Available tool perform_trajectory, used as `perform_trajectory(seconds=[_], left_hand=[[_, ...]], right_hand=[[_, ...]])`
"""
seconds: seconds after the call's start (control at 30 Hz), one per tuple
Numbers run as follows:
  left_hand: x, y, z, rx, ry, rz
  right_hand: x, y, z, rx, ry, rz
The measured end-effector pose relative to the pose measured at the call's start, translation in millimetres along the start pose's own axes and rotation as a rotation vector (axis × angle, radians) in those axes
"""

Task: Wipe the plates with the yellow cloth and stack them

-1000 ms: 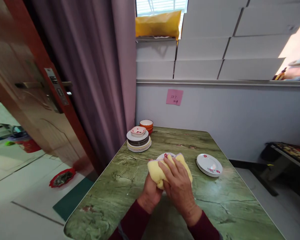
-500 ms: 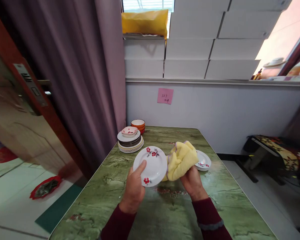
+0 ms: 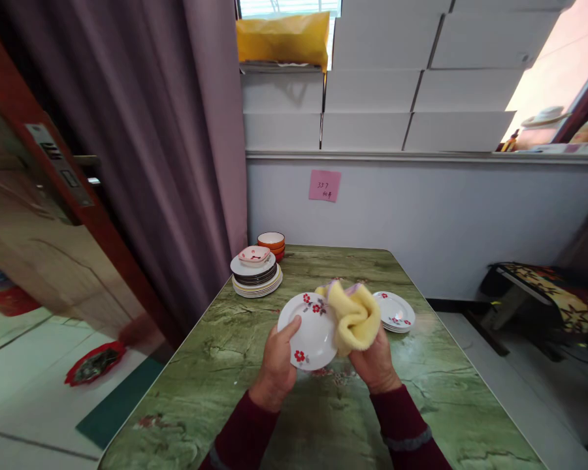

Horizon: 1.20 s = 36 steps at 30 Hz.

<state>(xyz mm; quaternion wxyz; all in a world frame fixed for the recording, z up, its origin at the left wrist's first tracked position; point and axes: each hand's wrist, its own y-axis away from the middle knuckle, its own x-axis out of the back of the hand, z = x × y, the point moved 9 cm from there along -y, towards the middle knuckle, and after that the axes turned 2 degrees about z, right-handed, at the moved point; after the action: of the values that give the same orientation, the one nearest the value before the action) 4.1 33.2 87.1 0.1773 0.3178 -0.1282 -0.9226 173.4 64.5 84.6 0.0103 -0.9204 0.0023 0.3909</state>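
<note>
My left hand [image 3: 278, 362] grips the left side of a white plate [image 3: 310, 333] with red flowers, thumb on its upper face and fingers hidden beneath. The plate is tilted above the green table. Bunched in my right hand [image 3: 374, 365] is a yellow cloth [image 3: 355, 316], which laps over the plate's right edge. Most of the right fingers are hidden by the cloth. Just beyond, to the right, lies a short stack of flowered plates [image 3: 396, 310].
At the table's [image 3: 215, 405] far left stand a stack of plates [image 3: 257, 287] topped by a small pink bowl [image 3: 254, 254] and a stack of orange bowls [image 3: 271, 241]. A wall [image 3: 353, 215] bounds the far side, a curtain [image 3: 210, 163] the left.
The plate and my left hand have shifted right. The yellow cloth has moved left against the plate, its folds changed, and now covers part of the plate's right edge.
</note>
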Motion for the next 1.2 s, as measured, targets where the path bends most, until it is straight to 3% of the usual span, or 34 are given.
perform_trajectory(seconds=[0.1, 0.3, 0.4, 0.53, 0.63, 0.77, 0.87, 1.03, 1.1, 1.2], left_hand=[[-5.4, 2.2, -3.5, 0.043, -0.019, -0.072], [-20.0, 10.0, -4.9, 0.046, -0.115, -0.279], [-18.6, 8.5, -1.9, 0.006, -0.168, -0.288], [-15.9, 4.5, 13.9, -0.067, -0.25, -0.278], [-23.3, 5.8, 24.2, -0.084, -0.283, -0.343], [-22.6, 5.2, 31.2, -0.175, -0.278, -0.265], [-16.1, 4.7, 30.1, -0.262, -0.19, -0.134], [-7.1, 7.3, 19.3, -0.346, -0.016, 0.045], [-5.6, 5.5, 12.3, -0.326, -0.038, 0.042], [-10.0, 0.5, 12.5, -0.295, -0.101, -0.129]], right_hand=[[-9.8, -1.3, -0.2, 0.021, 0.076, -0.076], [10.7, -11.8, -1.3, 0.173, 0.496, 0.114], [17.1, -6.5, -0.3, 0.178, 0.611, 0.127], [-2.1, 7.4, 7.4, 0.059, 0.657, -0.091], [-19.9, 12.7, 17.5, -0.097, 0.472, -0.211], [-23.4, 5.7, 30.3, -0.175, 0.282, -0.045], [-23.3, 7.5, 42.6, -0.126, 0.17, 0.137], [-28.2, 28.6, 66.3, -0.058, 0.01, 0.304], [-23.1, 31.8, 64.7, -0.027, -0.019, 0.338], [-9.3, 23.6, 41.0, 0.033, 0.123, 0.298]])
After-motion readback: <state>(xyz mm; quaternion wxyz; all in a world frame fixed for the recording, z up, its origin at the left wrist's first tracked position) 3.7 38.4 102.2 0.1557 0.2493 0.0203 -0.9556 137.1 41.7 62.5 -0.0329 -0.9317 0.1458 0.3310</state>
